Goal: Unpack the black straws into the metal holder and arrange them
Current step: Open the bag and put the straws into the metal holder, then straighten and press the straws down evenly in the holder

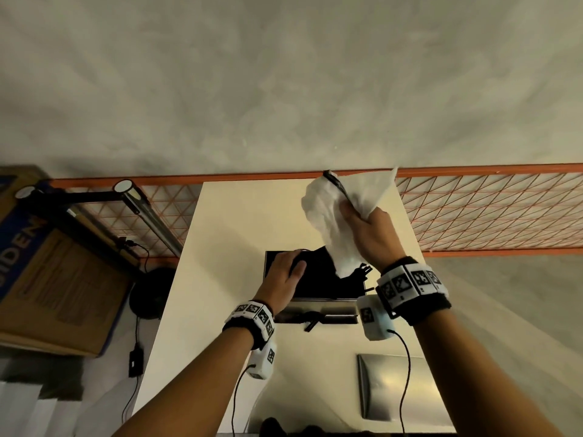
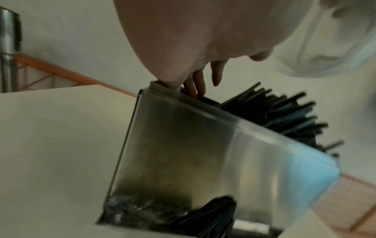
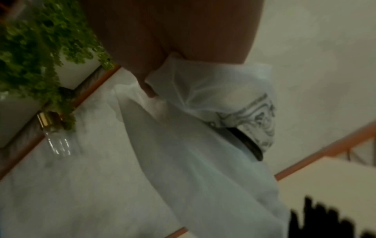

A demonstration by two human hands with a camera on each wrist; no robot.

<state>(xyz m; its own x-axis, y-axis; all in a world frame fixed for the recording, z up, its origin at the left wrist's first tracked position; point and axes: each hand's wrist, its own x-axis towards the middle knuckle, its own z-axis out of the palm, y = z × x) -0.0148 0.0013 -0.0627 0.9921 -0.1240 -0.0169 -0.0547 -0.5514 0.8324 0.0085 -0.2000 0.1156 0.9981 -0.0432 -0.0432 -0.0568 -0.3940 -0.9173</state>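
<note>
The white table point(image 1: 239, 216) carries the metal holder point(image 2: 203, 153), an open-topped steel box standing near its middle, and a flat steel piece point(image 1: 397, 386) lies closer to the person. The black straws point(image 2: 284, 116) already fill the holder and stick up out of its mouth at uneven heights, fanned rather than squared. Above them the right hand point(image 1: 370, 230) lifts the white plastic bag point(image 1: 328, 222), its fingers and thumb curled tight round the gathered plastic; the bag's lower end hangs just over the straw tips, and a dark strip shows at its top end, though whether any straws remain inside cannot be told. The left hand point(image 1: 284, 275) rests at the holder's near left corner, fingers point(image 2: 195, 87) straight and close together, tips dipping over the rim among the straws, with the thumb against the outer edge. The likely trouble is the bag dragging on the protruding tips as it rises, pulling straws out or tipping the box if the left hand eases off. Loose straws shaken from the bag could also miss the opening and scatter across the table.
</note>
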